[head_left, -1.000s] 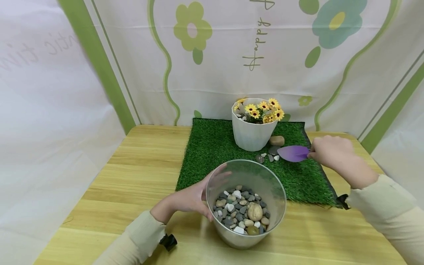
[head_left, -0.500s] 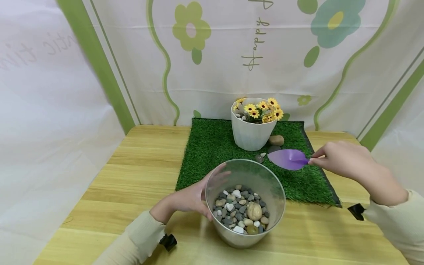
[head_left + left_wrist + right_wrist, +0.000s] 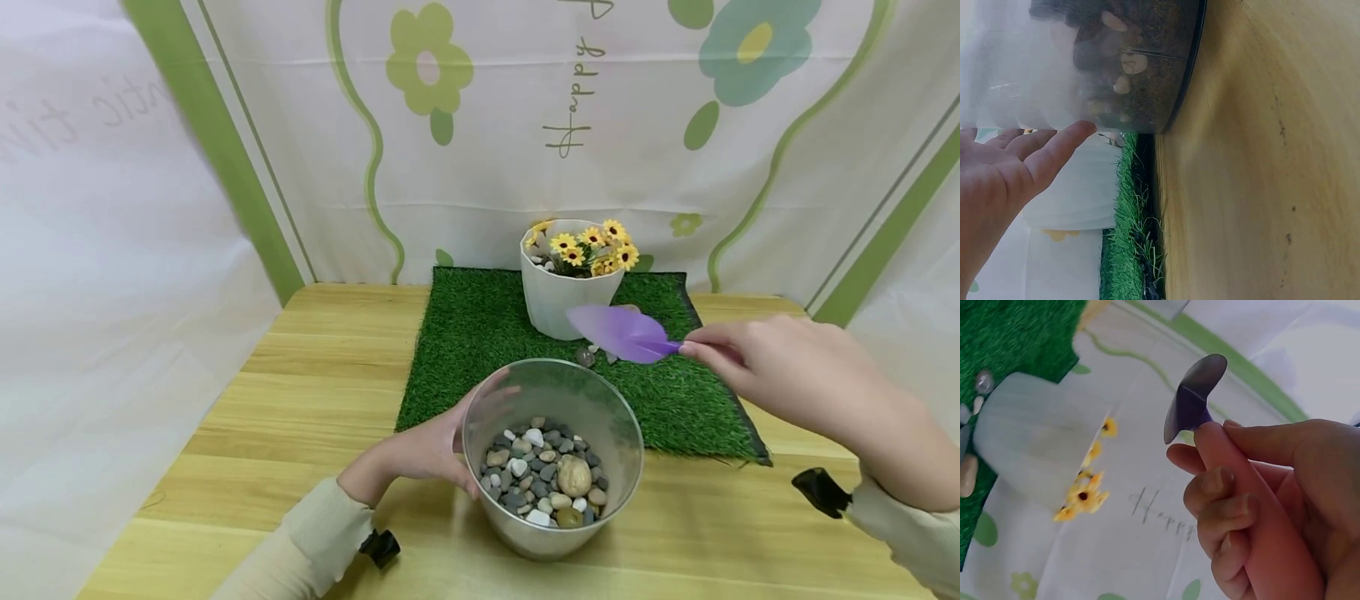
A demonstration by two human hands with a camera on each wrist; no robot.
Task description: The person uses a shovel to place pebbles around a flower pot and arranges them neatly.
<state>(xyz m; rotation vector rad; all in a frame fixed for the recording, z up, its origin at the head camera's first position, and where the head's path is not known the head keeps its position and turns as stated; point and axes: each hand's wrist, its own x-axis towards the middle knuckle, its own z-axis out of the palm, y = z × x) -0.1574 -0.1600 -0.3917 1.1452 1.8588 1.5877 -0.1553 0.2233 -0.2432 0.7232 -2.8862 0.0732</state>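
My right hand (image 3: 810, 375) grips the pink handle (image 3: 1266, 519) of a small trowel, fingers wrapped round it in the right wrist view. Its purple blade (image 3: 618, 333) is raised over the turf mat, overlapping the foot of the white flowerpot (image 3: 555, 300) in the head view. A clear round container (image 3: 630, 433) stands on the table, with grey, white and tan pebbles (image 3: 540, 475) in its bottom. Against its left side rests my left hand (image 3: 431, 446), thumb in front and fingers behind; in the left wrist view those fingers are fairly straight along the wall.
Yellow flowers (image 3: 592, 246) and some stones fill the flowerpot, which stands on a green artificial turf mat (image 3: 465, 350). A few loose stones (image 3: 585, 357) lie in front of it, partly hidden by the blade. A printed cloth (image 3: 480, 167) hangs behind the wooden table (image 3: 300, 400).
The trowel has moved left and up from beside the loose stones, its blade turning as it lifts. My left hand and the container have stayed put.
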